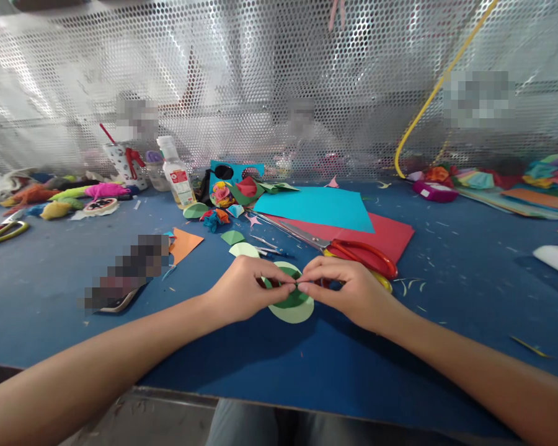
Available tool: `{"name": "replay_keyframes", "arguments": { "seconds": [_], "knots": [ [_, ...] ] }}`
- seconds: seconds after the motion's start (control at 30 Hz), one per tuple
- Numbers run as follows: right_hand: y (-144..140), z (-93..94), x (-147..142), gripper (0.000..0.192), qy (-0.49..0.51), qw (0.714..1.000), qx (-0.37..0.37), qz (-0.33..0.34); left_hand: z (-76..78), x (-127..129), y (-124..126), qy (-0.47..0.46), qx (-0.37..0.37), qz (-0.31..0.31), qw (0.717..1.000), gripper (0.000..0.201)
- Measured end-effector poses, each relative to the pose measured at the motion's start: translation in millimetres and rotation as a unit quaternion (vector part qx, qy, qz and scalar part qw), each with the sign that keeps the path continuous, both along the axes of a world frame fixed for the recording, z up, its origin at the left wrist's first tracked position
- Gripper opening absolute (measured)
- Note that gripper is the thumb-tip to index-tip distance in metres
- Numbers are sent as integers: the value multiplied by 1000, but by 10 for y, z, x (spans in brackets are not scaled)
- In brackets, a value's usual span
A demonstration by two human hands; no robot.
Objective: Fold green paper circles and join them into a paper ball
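Both hands are meeting over the near middle of the blue table. The left hand and the right hand are pinching, fingertip to fingertip, a small dark green paper piece that is sitting on a pale green paper disc. Thumb and forefinger of each hand are closing tight on the dark green piece at its top edge; the remaining fingers are curling in loosely. Whether the disc itself is being lifted or is lying flat on the table cannot be told. Both forearms are reaching in from the near edge.

Just behind the right hand, red-handled scissors are lying on a red paper sheet, blades pointing away to the left. A cyan paper sheet is overlapping the far part of the red one. Behind the left hand, further pale green cut-outs are lying near an orange paper triangle. Farther back, a cluster of small paper flowers is sitting in front of a cyan card with round holes, and a glue bottle is standing upright beside a patterned cup. Yellow-handled scissors are lying at the far left edge. A stack of coloured paper is occupying the far right. A perforated metal screen is closing off the back of the table, with a yellow cable hanging across it. Paper scraps are scattering over the table surface.
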State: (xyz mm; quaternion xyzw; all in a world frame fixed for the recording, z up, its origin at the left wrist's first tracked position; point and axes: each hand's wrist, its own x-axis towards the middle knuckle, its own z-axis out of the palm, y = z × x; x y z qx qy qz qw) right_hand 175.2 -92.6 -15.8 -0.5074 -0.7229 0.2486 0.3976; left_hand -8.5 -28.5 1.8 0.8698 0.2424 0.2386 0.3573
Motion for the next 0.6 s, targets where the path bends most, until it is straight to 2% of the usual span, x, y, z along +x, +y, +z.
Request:
{"name": "replay_keyframes", "arguments": {
  "seconds": [0.6],
  "knots": [
    [-11, 1, -9, 9, -7, 999, 29, 22, 2, 18, -36, 25, -33, 16, 999, 14]
  ]
}}
